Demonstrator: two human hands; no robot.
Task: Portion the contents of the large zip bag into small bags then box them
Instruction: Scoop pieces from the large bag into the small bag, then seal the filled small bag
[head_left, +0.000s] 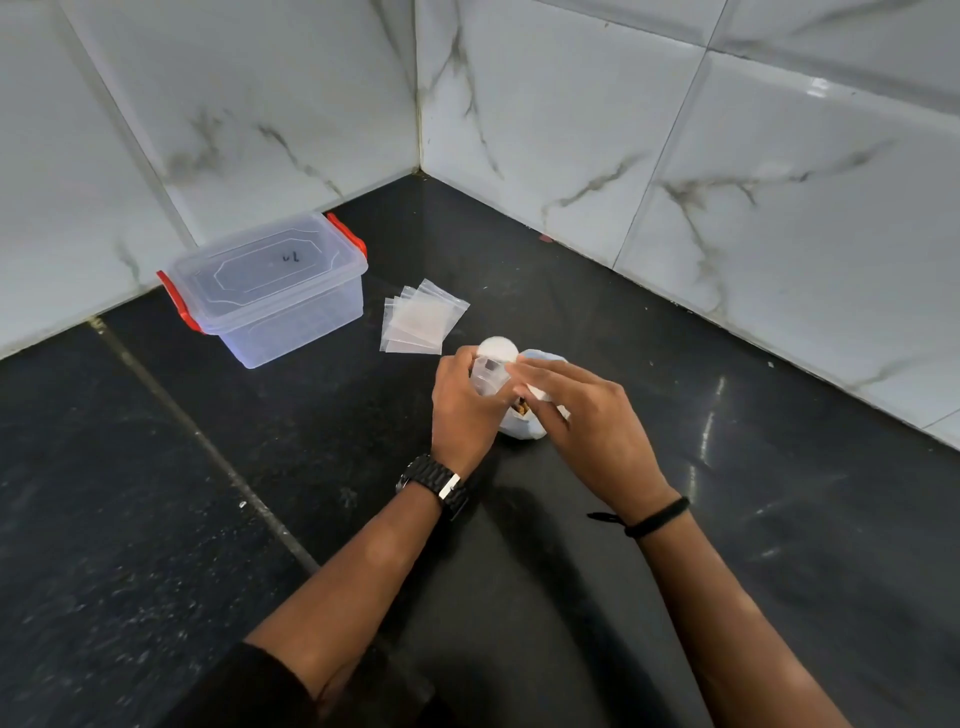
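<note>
Large zip bag (522, 423) upright on bench (675, 467), centre. My left hand (467, 402) grips its side to steady; right hand (576, 410) fingers pinch rim, holding mouth open. Small bags (421, 325) fanned just beyond; box (270, 293) lidded, left.

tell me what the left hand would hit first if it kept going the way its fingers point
The left hand points up and away, already holding a small bag. Past that, likely the stack of empty small bags, though depth is hard to judge.

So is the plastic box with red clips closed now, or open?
Closed. The clear lid sits flat on the plastic box, and a red clip hangs at each end. Whether the clips are latched, cannot tell.
</note>
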